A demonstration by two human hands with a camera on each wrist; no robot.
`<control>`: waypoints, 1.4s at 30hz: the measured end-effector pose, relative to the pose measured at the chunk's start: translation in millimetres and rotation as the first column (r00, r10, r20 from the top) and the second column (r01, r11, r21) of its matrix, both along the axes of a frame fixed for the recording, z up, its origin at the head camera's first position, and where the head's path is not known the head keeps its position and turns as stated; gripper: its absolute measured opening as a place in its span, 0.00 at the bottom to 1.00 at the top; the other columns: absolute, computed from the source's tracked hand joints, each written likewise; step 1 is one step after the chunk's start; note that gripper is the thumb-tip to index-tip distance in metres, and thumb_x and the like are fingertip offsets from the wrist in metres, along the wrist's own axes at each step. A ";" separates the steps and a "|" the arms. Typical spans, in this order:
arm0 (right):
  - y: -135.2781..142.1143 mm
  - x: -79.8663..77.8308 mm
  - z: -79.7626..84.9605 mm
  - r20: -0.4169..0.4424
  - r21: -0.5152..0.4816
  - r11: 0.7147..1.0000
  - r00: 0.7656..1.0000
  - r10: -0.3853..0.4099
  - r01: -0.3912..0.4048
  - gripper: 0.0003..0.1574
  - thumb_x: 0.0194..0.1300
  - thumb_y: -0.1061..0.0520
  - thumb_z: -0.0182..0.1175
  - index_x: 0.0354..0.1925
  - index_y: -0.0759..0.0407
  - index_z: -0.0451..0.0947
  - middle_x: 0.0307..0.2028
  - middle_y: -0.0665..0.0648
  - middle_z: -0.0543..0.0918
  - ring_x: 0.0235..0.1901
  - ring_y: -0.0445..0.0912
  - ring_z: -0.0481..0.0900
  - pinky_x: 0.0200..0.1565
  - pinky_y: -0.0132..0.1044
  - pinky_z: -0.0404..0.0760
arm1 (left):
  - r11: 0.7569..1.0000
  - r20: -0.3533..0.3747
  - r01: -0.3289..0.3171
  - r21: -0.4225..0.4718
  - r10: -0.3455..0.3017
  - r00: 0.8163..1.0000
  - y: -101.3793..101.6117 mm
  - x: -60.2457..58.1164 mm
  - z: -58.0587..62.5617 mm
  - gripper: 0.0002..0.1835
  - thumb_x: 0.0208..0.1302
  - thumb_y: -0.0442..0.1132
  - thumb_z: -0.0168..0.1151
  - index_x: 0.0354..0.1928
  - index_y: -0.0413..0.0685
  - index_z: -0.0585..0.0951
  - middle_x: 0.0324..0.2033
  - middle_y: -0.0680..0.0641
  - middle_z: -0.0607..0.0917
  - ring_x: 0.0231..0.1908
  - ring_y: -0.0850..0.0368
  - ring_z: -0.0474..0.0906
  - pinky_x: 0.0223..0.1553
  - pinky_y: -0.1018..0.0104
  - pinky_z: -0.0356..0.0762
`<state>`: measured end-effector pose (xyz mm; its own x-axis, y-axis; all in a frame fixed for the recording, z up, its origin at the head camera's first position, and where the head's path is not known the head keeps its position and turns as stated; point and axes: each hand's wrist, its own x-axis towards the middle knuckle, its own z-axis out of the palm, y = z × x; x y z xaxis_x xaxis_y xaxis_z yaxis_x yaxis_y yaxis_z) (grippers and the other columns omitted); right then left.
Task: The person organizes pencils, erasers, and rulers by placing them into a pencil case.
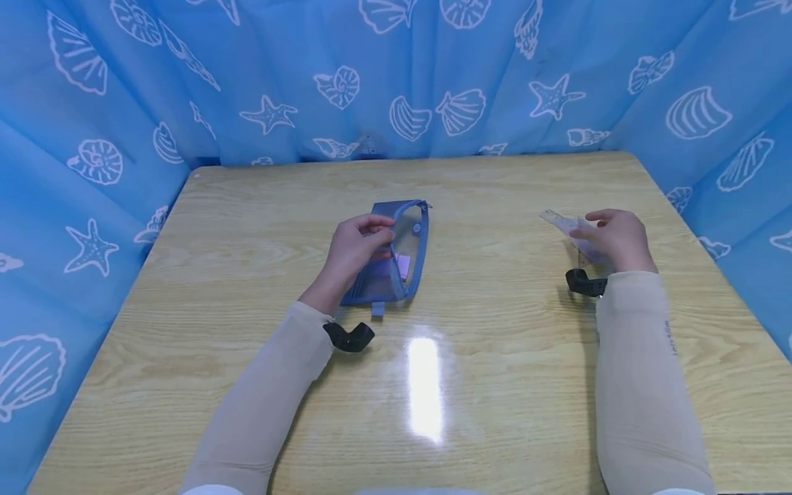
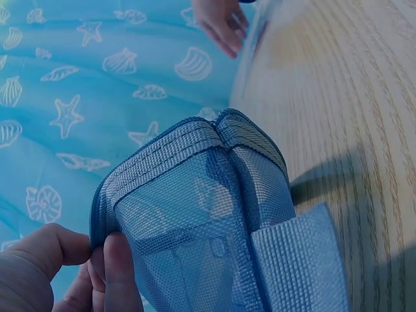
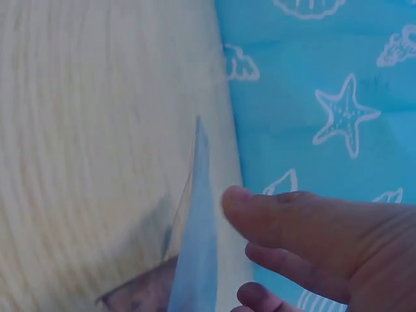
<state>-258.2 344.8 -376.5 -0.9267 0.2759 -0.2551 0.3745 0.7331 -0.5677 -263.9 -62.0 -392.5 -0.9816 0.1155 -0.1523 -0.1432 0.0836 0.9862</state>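
Observation:
In the head view a blue mesh zip pouch (image 1: 423, 256) stands mid-table with its mouth spread. My left hand (image 1: 361, 244) pinches its near rim between thumb and fingers; the left wrist view shows this grip on the mesh pouch (image 2: 175, 227) at its zip edge. A small lilac block (image 1: 404, 267) lies inside. On the right, a clear set square (image 1: 566, 221) with scale marks is tilted up beside my right hand (image 1: 619, 237). The right wrist view shows its pale edge (image 3: 198, 240) left of the thumb (image 3: 244, 201), with a gap between thumb and fingers.
The wood-grain table (image 1: 495, 385) runs back to a blue shell-print curtain (image 1: 396, 75), which also borders both sides. Black camera mounts (image 1: 349, 337) sit at both wrists. A bright light reflection lies on the table between the arms.

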 end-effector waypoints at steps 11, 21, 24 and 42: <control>3.8 0.5 -8.5 0.022 -0.010 0.998 0.998 -0.058 0.059 0.44 0.66 0.49 0.62 0.71 0.68 0.60 0.68 0.77 0.59 0.64 0.71 0.60 0.64 0.65 0.65 | 1.000 -0.012 0.004 -0.008 -0.004 1.000 0.4 1.6 2.1 0.16 0.66 0.35 0.63 0.53 0.39 0.81 0.39 0.46 0.79 0.36 0.54 0.79 0.38 0.65 0.87; 4.7 -0.3 -12.9 0.030 0.018 0.997 0.996 -0.081 0.081 0.44 0.67 0.49 0.61 0.72 0.69 0.58 0.68 0.77 0.60 0.64 0.70 0.61 0.63 0.64 0.67 | 1.000 -0.002 0.010 0.005 -0.010 1.000 0.4 1.6 2.1 0.16 0.65 0.35 0.63 0.54 0.38 0.81 0.39 0.46 0.80 0.36 0.55 0.79 0.38 0.65 0.87; 4.5 -0.9 -12.8 0.031 0.028 0.997 0.997 -0.076 0.075 0.45 0.66 0.50 0.62 0.72 0.70 0.57 0.67 0.77 0.61 0.64 0.70 0.62 0.64 0.64 0.67 | 1.000 0.000 0.009 0.007 -0.009 1.000 0.2 1.6 2.4 0.16 0.66 0.35 0.63 0.54 0.38 0.81 0.39 0.46 0.80 0.36 0.55 0.79 0.37 0.65 0.88; -1.5 -3.8 -11.6 -0.047 0.037 0.994 0.993 -0.103 0.105 0.38 0.66 0.59 0.61 0.69 0.71 0.61 0.63 0.79 0.64 0.55 0.66 0.68 0.43 0.48 0.78 | 1.000 0.004 -0.004 0.005 0.003 1.000 0.4 0.4 1.8 0.11 0.65 0.34 0.63 0.49 0.44 0.84 0.39 0.47 0.80 0.37 0.54 0.79 0.38 0.65 0.88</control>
